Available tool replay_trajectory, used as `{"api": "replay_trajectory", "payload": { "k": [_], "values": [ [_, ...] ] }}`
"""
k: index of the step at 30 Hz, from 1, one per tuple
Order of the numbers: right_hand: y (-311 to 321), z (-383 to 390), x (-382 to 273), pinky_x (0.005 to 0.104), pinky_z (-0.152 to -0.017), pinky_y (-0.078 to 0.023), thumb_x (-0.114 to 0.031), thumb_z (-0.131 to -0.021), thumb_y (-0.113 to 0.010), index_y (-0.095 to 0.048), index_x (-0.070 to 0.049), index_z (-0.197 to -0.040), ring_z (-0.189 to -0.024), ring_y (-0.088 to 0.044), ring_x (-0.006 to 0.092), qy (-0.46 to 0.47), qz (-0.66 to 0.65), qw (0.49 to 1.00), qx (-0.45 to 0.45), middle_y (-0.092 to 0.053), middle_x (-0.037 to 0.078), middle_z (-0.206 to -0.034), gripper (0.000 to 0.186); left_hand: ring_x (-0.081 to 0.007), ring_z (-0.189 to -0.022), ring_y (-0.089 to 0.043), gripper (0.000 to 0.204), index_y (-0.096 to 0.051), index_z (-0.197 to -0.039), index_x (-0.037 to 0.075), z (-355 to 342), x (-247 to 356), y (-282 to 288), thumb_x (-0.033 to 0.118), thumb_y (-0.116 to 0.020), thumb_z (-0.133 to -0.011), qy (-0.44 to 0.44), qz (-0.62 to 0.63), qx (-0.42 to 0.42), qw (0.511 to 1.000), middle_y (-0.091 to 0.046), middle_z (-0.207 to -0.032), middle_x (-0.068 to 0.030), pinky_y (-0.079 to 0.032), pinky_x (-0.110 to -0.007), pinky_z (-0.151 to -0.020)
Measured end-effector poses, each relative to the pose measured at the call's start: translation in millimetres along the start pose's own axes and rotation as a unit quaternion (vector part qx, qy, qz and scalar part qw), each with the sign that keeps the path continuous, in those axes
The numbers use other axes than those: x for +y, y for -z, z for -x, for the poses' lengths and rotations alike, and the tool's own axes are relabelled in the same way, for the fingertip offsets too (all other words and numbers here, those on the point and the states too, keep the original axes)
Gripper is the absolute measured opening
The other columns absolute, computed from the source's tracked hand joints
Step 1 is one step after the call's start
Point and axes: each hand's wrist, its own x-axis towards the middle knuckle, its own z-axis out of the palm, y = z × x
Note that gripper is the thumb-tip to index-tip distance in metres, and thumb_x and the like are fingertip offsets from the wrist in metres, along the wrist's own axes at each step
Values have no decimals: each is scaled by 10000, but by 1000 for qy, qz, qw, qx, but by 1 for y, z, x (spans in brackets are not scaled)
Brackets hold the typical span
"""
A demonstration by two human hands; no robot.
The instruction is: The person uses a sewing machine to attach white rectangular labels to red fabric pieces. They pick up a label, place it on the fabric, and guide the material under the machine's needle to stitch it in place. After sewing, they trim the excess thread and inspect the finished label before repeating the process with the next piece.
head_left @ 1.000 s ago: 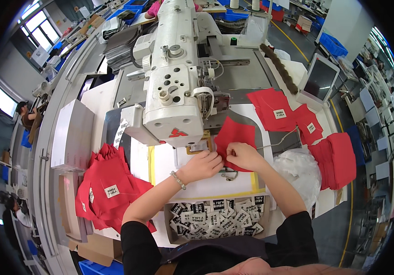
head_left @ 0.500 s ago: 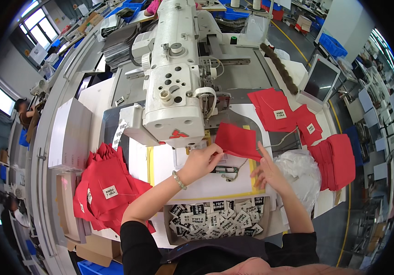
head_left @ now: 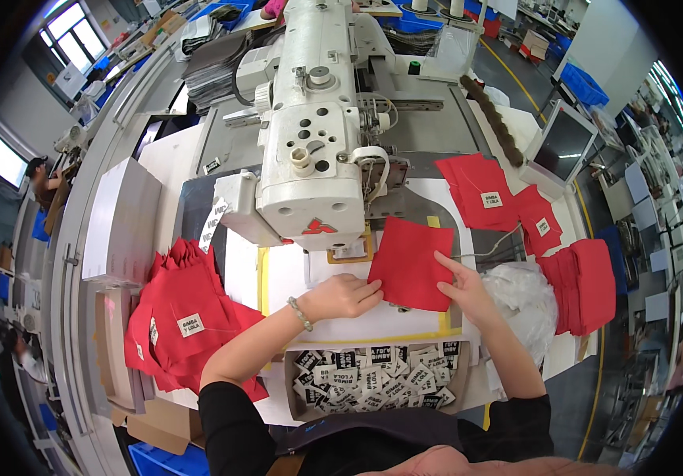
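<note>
A square red fabric piece [head_left: 413, 266] lies spread over the white work plate [head_left: 321, 327], in front of the sewing machine head [head_left: 309, 186]. My left hand [head_left: 348, 297] is closed on its left edge, fingers bent. At the right edge my right hand [head_left: 467, 290] holds the fabric, index finger and thumb apart on its surface. Whatever lies under the fabric is hidden. An open box of black and white labels [head_left: 373, 381] stands close in front of me, below both hands.
Left is a heap of red pieces [head_left: 171, 297] with sewn labels, beside a white box [head_left: 123, 222]. Labelled red pieces [head_left: 472, 194], a folded red stack [head_left: 579, 282] and crumpled clear plastic [head_left: 520, 297] lie right. A screen [head_left: 563, 143] stands behind them. A cord [head_left: 492, 247] crosses the plate.
The red fabric piece has come down and spread flat toward me, covering the dark-handled tool seen earlier. My left hand moved nearer, and my right hand has come onto the fabric's right edge.
</note>
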Motion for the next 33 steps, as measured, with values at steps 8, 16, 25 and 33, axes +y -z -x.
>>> {"api": "replay_trajectory", "payload": {
  "k": [8, 16, 25, 33],
  "values": [
    [-2, 9, -2, 172, -667, -465, 120, -826, -536, -196, -25, -1491, -990, -536, 57, 40, 40, 998, 5, -353, 132, -1469, 761, -161, -832, -657, 227, -650, -932, 30, 4, 3, -2, 94, -601, -720, -35, -61, 3, 998, -678, -1008, -88, -529, -256, -687],
    [-13, 26, -9, 210, -699, -495, 122, -833, -522, -33, -53, -1510, -987, -555, 90, 1, 37, 998, -41, -220, 155, -1533, 853, -179, -852, -659, 238, -652, -948, 9, 17, 10, 6, 89, -596, -731, -47, -55, -4, 997, -674, -1014, -107, -537, -267, -717],
    [-20, 17, -6, 201, -624, -460, 122, -828, -518, -37, -105, -1521, -706, -511, 43, 7, 105, 994, -24, -276, 137, -1513, 873, -181, -875, -656, 235, -650, -946, 16, 21, 0, 7, 94, -603, -729, -33, -89, 4, 995, -671, -1030, -101, -538, -275, -754],
    [-22, -30, -5, 224, -677, -491, 130, -817, -524, -109, -141, -1522, -728, -561, 72, 21, 174, 984, -45, -269, 155, -1522, 862, -113, -768, -611, 218, -653, -922, 33, 32, -9, 15, 96, -619, -716, 11, -148, -22, 989, -669, -972, -51, -448, -226, -586]
  ]
}}
